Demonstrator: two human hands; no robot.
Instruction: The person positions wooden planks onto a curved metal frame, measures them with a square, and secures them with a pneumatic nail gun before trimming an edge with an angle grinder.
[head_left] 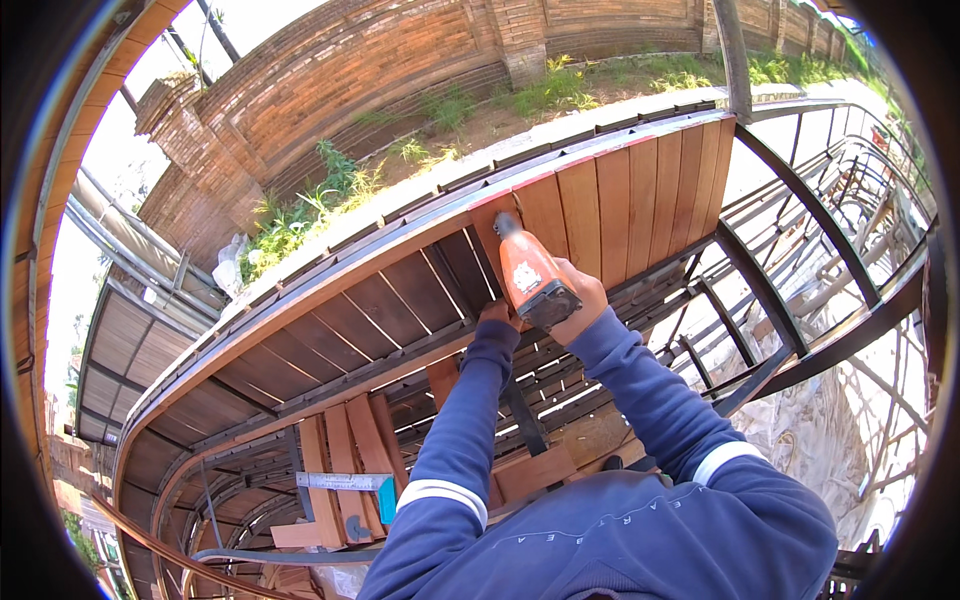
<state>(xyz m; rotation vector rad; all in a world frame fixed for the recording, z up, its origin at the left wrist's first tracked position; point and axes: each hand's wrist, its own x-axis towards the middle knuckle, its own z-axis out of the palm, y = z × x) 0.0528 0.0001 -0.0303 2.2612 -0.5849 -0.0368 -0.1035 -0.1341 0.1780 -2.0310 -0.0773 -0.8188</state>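
Note:
My right hand point(583, 296) grips an orange power drill point(528, 273), its tip pressed against a reddish wooden slat point(490, 225) of a curved slatted wall. Just left of the drill's base, my left hand point(497, 314) rests against the dark slats point(390, 305), mostly hidden behind the tool. Both forearms wear blue sleeves with white stripes. Lighter orange slats point(640, 195) fill the wall to the right of the drill.
A dark metal frame point(790, 300) with open bars lies right and below. Loose wooden boards point(350, 450) and a metal square with a teal handle point(350, 483) rest lower left. A brick wall point(380, 60) and weeds point(300, 215) stand beyond.

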